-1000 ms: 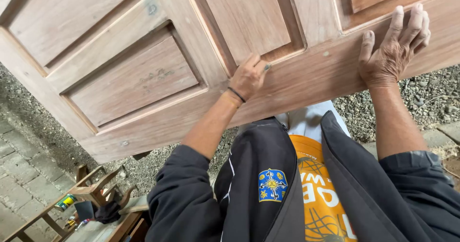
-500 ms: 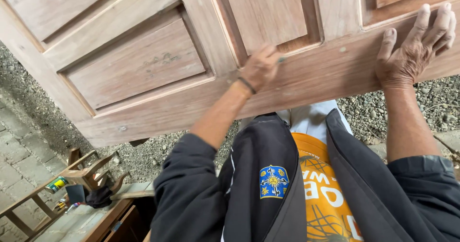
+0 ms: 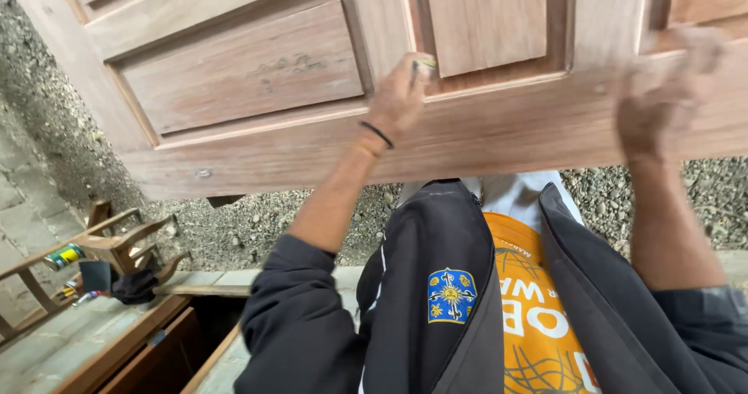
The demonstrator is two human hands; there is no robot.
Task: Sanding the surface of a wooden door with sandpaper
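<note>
The panelled wooden door [image 3: 327,141] lies flat before the person, over gravel [image 3: 257,230]. The left hand [image 3: 399,98] presses a small grey-green piece [image 3: 425,67], pinched in its fingertips, against a panel's moulding. The right hand [image 3: 662,98], blurred, rests fingers spread on the bottom rail.
</note>
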